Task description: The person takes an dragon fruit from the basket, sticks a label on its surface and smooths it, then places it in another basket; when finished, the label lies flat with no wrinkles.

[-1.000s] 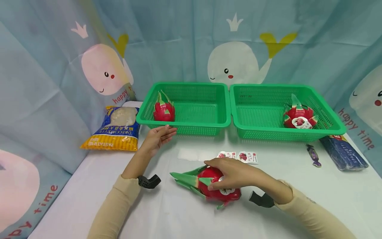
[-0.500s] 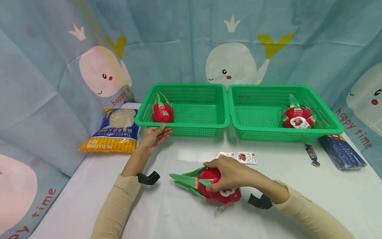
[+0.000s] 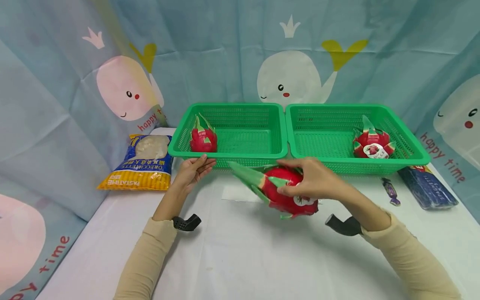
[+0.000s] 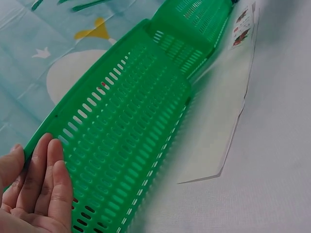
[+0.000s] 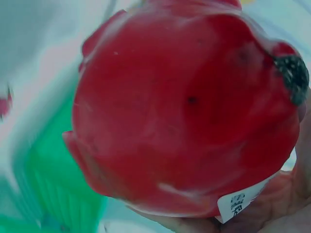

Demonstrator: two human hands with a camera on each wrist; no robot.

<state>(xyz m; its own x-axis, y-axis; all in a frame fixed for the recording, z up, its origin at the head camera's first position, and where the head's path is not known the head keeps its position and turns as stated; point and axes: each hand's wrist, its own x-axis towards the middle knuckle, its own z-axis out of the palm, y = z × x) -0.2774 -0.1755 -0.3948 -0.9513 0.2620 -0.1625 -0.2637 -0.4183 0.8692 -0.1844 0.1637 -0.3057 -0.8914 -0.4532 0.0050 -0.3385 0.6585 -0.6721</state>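
Note:
My right hand (image 3: 315, 179) grips a red dragon fruit (image 3: 275, 193) from above, above the table in front of the baskets. Its long green leaves point left, and a white round sticker (image 3: 304, 201) shows below my fingers. The fruit's red underside (image 5: 180, 107) fills the right wrist view. My left hand (image 3: 192, 171) holds the front rim of the left green basket (image 3: 245, 156), thumb at the rim and fingers along the outer wall (image 4: 121, 126). Inside that basket stands a dragon fruit without a visible sticker (image 3: 203, 139). Another, stickered dragon fruit (image 3: 371, 139) sits in the right green basket (image 3: 337, 160).
A bag of orecchiette pasta (image 3: 140, 164) lies left of the baskets. At the right are a purple wrapped candy (image 3: 391, 191) and a blue spaghetti pack (image 3: 429, 187). A sticker sheet (image 4: 214, 136) lies before the baskets, partly behind the held fruit in the head view.
My right hand has lifted the dragon fruit off the table and moved it forward and slightly right. My left hand has come up to the left basket's rim and holds it.

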